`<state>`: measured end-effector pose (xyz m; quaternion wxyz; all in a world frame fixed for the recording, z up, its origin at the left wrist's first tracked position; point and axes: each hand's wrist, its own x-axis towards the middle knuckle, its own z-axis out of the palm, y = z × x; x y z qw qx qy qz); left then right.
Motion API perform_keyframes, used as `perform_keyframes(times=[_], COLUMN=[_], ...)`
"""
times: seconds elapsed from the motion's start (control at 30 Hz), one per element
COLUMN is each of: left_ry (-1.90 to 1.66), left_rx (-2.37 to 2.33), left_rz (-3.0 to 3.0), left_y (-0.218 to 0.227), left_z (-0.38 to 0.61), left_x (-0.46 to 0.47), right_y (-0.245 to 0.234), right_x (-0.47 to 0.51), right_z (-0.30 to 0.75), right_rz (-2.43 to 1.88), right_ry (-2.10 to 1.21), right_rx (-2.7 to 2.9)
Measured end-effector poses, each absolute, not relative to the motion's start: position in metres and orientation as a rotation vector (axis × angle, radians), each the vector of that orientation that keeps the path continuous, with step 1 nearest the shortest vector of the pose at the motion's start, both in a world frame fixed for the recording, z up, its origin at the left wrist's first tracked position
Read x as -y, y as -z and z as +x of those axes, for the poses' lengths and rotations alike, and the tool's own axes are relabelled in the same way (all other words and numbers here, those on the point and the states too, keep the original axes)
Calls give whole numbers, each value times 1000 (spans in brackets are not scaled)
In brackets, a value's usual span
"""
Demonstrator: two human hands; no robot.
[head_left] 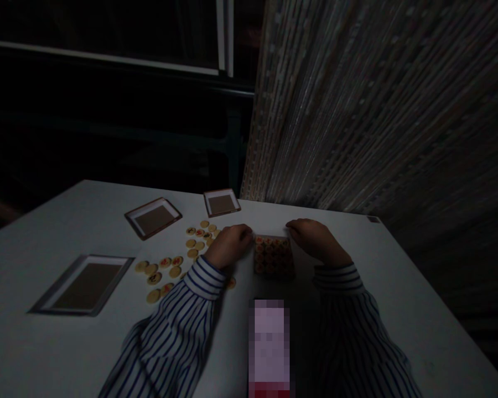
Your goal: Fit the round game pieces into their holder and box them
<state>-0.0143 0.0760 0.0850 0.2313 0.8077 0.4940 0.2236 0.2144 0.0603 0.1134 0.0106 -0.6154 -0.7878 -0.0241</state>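
A small box holds Chinese chess pieces in rows, several with red characters facing up. At its far left corner is my left hand, its fingers curled together. My right hand is by the far right corner, fingers bent and pressed together towards the box. The dim light hides whether either hand grips anything or touches the box edge. Loose round chess pieces lie scattered left of my left hand, some with red or black characters, others plain side up. My left forearm covers part of them.
Three shallow trays stand on the white table: a larger one at the left, one behind it, and a small one at the far edge. A strand curtain hangs behind the table. A blurred pink patch shows nearby.
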Motion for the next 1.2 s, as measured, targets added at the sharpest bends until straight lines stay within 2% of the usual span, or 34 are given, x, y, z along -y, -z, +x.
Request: perform_keyframes(times=[0.2, 0.63, 0.97, 1.2], left_ry=[-636, -942, -1251, -1330], left_rx=[-1373, -1525, -1699, -1752], left_rz=[2233, 2015, 1667, 1587], left_y=[-95, -111, -99, -97], left_z=[-17, -63, -138, -146], left_x=[-72, -59, -53, -44], right_y=[-126, -139, -140, -143], right_x=[-52, -41, -39, -36], right_z=[217, 208, 200, 204], right_rz=[-1874, -1789, -1722, -1665], right_ry=[114, 120, 144, 140], right_rx=[2419, 2427, 2429, 2376])
